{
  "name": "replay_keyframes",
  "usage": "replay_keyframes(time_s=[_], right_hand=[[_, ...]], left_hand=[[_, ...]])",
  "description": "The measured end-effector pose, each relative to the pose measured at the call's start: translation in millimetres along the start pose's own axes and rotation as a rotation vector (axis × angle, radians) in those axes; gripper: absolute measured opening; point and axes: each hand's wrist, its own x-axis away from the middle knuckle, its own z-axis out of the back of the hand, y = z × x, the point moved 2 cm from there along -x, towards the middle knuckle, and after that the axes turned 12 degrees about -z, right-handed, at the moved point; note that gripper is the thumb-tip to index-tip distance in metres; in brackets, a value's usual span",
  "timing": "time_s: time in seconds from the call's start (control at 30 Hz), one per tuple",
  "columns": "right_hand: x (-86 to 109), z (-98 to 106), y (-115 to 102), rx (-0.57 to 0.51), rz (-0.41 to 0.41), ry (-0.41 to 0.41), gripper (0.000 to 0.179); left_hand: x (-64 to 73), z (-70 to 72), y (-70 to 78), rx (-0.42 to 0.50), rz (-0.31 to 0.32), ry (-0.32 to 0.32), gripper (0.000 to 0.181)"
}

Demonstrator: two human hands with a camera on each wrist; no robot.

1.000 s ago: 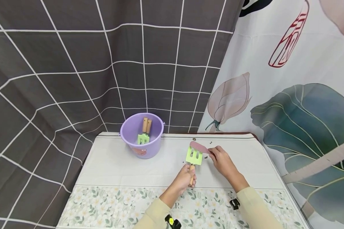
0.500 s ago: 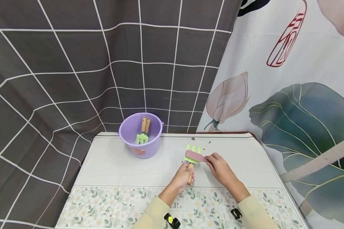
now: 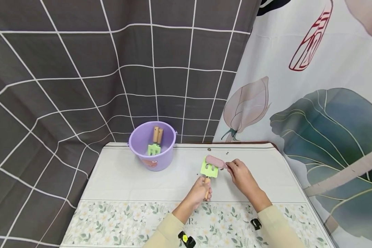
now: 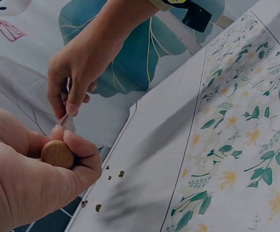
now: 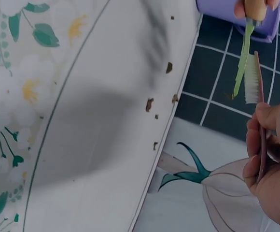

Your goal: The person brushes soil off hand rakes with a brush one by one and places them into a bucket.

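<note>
My left hand grips the wooden handle of a small green garden fork, its tines pointing away from me above the table. My right hand holds a pink brush by its handle, fingers and thumb wrapped on it. In the head view the brush lies across the ends of the tines and covers them. Seen from the right wrist, the white bristles face the fork's green head, close beside it.
A purple bucket stands at the back left, holding two green tools with wooden handles. Several brown crumbs are scattered on the white tablecloth. A dark checked curtain hangs behind, with a flower-printed one on the right.
The brush slid down the fork's head toward its handle, then went back up to the tine ends. The left hand kept its grip on the garden fork.
</note>
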Motion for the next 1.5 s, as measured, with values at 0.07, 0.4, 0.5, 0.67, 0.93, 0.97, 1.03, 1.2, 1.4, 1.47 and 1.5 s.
replay_keyframes(time_s=[0.07, 0.4, 0.5, 0.67, 0.93, 0.97, 1.03, 1.2, 1.4, 1.47, 1.5], right_hand=[[-1.7, 1.9, -0.4, -0.010, -0.019, -0.009, 0.017], [5.7, -0.8, -14.3, -0.095, 0.025, -0.127, 0.014], [8.1, -2.7, -14.6, -0.092, 0.019, -0.137, 0.014], [7.9, -4.7, -12.3, -0.078, 0.015, -0.121, 0.015], [3.8, -7.5, -4.9, -0.052, -0.001, -0.097, 0.016], [2.9, -7.6, -4.1, -0.048, -0.006, -0.099, 0.015], [0.4, -7.4, -2.5, -0.035, -0.019, -0.099, 0.015], [-5.5, -4.0, 1.3, -0.023, -0.047, -0.097, 0.016], [-7.4, -0.3, 2.8, -0.073, -0.074, -0.100, 0.018], [-5.0, 0.4, 1.0, -0.104, -0.068, -0.114, 0.018], [-3.5, 0.4, 0.2, -0.114, -0.061, -0.125, 0.017]], left_hand=[[-0.1, 0.0, 0.7, -0.001, -0.001, -0.001, 0.021], [-3.5, 3.1, 1.3, 0.012, -0.028, 0.012, 0.023], [-5.1, 3.9, 0.5, 0.015, -0.036, 0.018, 0.023], [-5.1, 4.2, -0.2, 0.005, -0.034, 0.033, 0.020], [-2.8, 3.5, 1.4, -0.003, -0.028, 0.029, 0.019], [-2.5, 3.5, 1.4, -0.005, -0.025, 0.027, 0.019], [-1.8, 3.2, 1.5, -0.006, -0.020, 0.023, 0.019], [0.3, 0.8, 2.7, -0.012, -0.019, 0.009, 0.021], [-0.9, -0.6, 4.2, -0.020, -0.022, 0.018, 0.022], [-1.5, 0.0, 3.7, -0.026, -0.024, 0.026, 0.023], [-1.8, 0.3, 3.5, -0.027, -0.025, 0.030, 0.024]])
